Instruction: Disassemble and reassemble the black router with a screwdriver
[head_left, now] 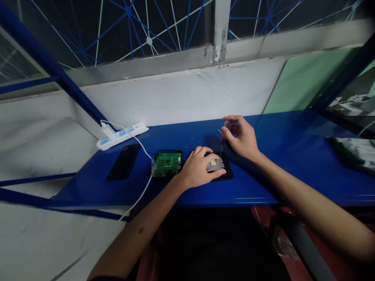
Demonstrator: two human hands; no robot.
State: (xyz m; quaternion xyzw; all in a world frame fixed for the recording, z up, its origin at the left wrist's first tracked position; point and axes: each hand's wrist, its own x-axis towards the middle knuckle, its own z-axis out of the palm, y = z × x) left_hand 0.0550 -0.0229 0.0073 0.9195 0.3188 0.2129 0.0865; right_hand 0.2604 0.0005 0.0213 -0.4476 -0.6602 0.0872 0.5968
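My right hand (241, 138) is closed round a screwdriver (225, 136) with a translucent reddish-purple handle. The shaft points down, and its tip is at the upper right corner of a silver metal plate (217, 166) bearing a small pale yellow pad. My left hand (199, 166) grips this plate between thumb and fingers and covers its left side. Beneath the plate lies a flat black piece (228, 171), partly hidden. A short thin metal rod (219, 131) shows beside my right fingertips; what it belongs to is unclear. Left of my left hand sits a green circuit board (165, 164) in a black tray, partly blurred.
A black phone-like slab (123, 162) lies on the blue table (278, 156) at left. Behind it is a white power strip (123, 135) with a plugged-in charger. Its white cable (143, 191) crosses the table and hangs over the front edge. A silvery bag (356, 152) lies at right.
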